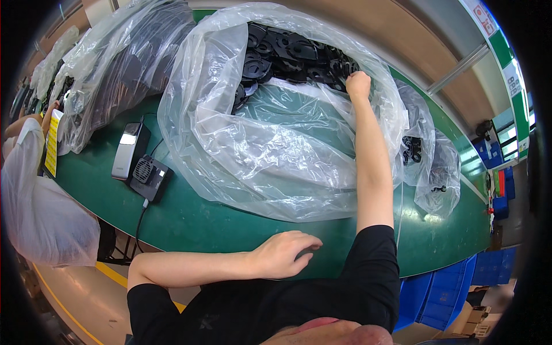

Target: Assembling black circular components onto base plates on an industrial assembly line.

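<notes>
A large clear plastic bag (247,155) lies spread open on the green table (207,230) in front of me. Black plastic parts (293,49), some with round discs, are heaped along its far side. My right hand (358,85) reaches into the bag at the far right of this heap. Its fingers are curled down at a black part, and its fingertips are partly hidden. Close to the table's near edge rests my left hand (284,253), with its thumb apart from the fingers and nothing in it.
Left of the bag stand a silver-and-black device (129,150) and a black box with a round grille (150,177), with cables. More bagged parts (129,69) sit far left, near a person's sleeve (46,213). Smaller bags (440,178) lie right; blue bins (448,293) stand below the table edge.
</notes>
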The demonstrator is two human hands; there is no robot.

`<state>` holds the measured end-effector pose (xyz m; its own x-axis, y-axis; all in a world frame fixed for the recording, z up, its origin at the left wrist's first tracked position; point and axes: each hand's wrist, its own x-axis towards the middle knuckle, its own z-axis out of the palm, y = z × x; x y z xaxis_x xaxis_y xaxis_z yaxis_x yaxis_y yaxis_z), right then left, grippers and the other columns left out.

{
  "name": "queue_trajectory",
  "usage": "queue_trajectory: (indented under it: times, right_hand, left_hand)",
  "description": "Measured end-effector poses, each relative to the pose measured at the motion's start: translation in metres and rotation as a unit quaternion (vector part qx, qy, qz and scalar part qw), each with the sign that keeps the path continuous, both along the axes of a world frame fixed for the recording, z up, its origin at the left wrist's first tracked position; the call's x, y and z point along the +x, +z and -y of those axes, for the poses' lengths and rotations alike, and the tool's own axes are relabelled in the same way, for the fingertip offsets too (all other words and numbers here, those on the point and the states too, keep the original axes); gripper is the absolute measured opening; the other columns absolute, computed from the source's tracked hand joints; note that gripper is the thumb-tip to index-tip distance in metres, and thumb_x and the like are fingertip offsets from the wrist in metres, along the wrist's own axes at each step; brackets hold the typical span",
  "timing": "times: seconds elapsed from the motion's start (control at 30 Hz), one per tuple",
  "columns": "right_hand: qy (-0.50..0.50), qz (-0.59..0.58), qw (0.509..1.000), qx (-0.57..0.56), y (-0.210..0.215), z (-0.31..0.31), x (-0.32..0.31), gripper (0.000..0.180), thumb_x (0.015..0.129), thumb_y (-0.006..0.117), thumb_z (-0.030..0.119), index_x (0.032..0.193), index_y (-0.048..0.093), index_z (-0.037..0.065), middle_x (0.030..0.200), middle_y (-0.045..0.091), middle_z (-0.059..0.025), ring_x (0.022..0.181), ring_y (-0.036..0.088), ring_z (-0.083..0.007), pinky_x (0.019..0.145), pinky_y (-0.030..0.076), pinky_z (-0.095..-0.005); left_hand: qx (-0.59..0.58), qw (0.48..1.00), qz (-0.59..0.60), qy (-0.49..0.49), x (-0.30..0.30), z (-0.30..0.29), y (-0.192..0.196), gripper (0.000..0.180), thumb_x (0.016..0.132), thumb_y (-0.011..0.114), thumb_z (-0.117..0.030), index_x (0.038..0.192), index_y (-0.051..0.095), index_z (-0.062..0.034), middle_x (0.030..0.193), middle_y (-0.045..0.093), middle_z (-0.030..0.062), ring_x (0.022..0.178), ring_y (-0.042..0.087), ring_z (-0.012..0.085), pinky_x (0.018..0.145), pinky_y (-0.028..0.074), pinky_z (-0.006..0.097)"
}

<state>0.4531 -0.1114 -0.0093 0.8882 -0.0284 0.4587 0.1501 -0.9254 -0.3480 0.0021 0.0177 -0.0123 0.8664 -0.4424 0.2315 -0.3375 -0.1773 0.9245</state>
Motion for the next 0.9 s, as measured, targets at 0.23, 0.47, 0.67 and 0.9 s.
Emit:
queue_trajectory:
  times: [0.23, 0.47, 0.67, 0.9]
  right_hand:
    - [0.247, 0.184, 0.951, 0.013, 0.058, -0.011, -0.103, 0.013, 0.068, 0.061, 0.011, 0.072, 0.066, 0.000, 0.076, 0.063, -0.0182, 0.075, 0.062, -0.0333, 0.072, 0.050, -0.0380]
    - [0.445, 0.158, 0.879, 0.074, 0.093, 0.009, -0.317, 0.011, 0.068, 0.065, 0.000, 0.079, 0.064, 0.001, 0.085, 0.066, -0.0124, 0.079, 0.065, -0.0265, 0.071, 0.051, -0.0319]
    - [0.476, 0.041, 0.866, 0.149, 0.070, 0.041, -0.421, 0.015, 0.067, 0.066, -0.001, 0.081, 0.066, 0.001, 0.087, 0.066, -0.0123, 0.077, 0.065, -0.0245, 0.068, 0.052, -0.0306]
    - [0.460, -0.047, 0.877, 0.134, 0.050, 0.081, -0.417, 0.013, 0.068, 0.068, 0.003, 0.081, 0.065, 0.001, 0.085, 0.066, -0.0122, 0.075, 0.064, -0.0256, 0.068, 0.051, -0.0303]
  left_hand:
    - [-0.057, 0.996, -0.071, -0.009, 0.002, -0.001, 0.009, 0.025, 0.080, 0.057, -0.004, 0.104, 0.058, 0.0013, 0.097, 0.065, 0.0136, 0.090, 0.063, 0.0241, 0.080, 0.050, 0.032]
    - [-0.403, 0.877, -0.238, 0.107, 0.013, -0.016, 0.019, 0.036, 0.093, 0.049, -0.019, 0.123, 0.043, 0.0002, 0.115, 0.056, 0.0141, 0.103, 0.056, 0.0199, 0.086, 0.045, 0.031]
    - [-0.490, 0.818, -0.298, -0.028, 0.021, -0.014, 0.039, 0.038, 0.091, 0.055, -0.020, 0.122, 0.044, -0.0014, 0.111, 0.057, 0.0108, 0.103, 0.055, 0.0177, 0.089, 0.043, 0.030]
    - [-0.389, 0.863, -0.319, 0.043, 0.010, -0.009, 0.023, 0.023, 0.088, 0.059, -0.019, 0.107, 0.053, -0.0069, 0.095, 0.060, 0.0006, 0.087, 0.058, 0.0080, 0.075, 0.049, 0.027]
